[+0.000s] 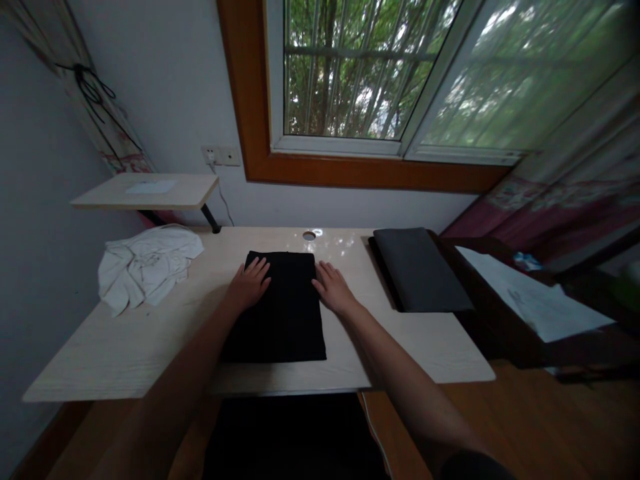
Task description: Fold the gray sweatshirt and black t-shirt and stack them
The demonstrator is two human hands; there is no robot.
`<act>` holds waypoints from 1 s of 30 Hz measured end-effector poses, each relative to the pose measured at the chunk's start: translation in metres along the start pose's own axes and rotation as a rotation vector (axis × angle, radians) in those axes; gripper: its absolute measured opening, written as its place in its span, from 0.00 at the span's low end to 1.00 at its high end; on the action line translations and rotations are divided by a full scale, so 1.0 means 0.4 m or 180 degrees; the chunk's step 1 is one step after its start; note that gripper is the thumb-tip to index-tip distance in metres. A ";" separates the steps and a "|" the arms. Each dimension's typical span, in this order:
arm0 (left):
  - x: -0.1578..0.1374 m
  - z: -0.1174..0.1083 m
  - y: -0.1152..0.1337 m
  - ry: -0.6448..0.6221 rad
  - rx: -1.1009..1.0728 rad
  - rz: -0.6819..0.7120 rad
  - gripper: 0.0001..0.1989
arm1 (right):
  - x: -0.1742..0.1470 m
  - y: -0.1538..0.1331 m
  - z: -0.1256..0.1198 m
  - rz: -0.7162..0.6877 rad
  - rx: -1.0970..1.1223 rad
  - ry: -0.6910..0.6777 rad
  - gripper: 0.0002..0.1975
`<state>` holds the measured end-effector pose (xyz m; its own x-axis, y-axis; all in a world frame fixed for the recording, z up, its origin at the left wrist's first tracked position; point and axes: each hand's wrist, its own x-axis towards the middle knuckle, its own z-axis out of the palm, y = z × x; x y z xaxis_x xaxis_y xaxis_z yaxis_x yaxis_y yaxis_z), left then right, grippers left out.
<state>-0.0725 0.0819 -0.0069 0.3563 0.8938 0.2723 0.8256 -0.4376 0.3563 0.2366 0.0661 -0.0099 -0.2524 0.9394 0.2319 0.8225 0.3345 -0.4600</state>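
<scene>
A black folded cloth, roughly rectangular, lies flat on the pale wooden desk in front of me. My left hand rests on its upper left part, palm down with the fingers stretched out. At the cloth's upper right edge is my right hand, also flat, its fingertips at or just beside the edge and most of the palm over the desk. Neither hand grips anything. The kind of garment, if it is one, cannot be made out.
A crumpled white cloth lies at the desk's left, below a small raised shelf. On the right sits a dark grey flat case or laptop. Beyond it, a white sheet lies on a dark surface. A window is behind the desk.
</scene>
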 end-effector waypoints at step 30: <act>-0.358 -0.094 0.037 0.1114 -0.0740 -0.1263 0.29 | -0.205 -0.080 -0.048 -0.0296 0.1986 -0.0101 0.13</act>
<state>-0.1278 -0.0562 -0.0069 -0.1597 0.9257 0.3430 0.7344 -0.1207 0.6679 0.2408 -0.0231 0.0023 -0.3314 0.9028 0.2740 0.3466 0.3866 -0.8547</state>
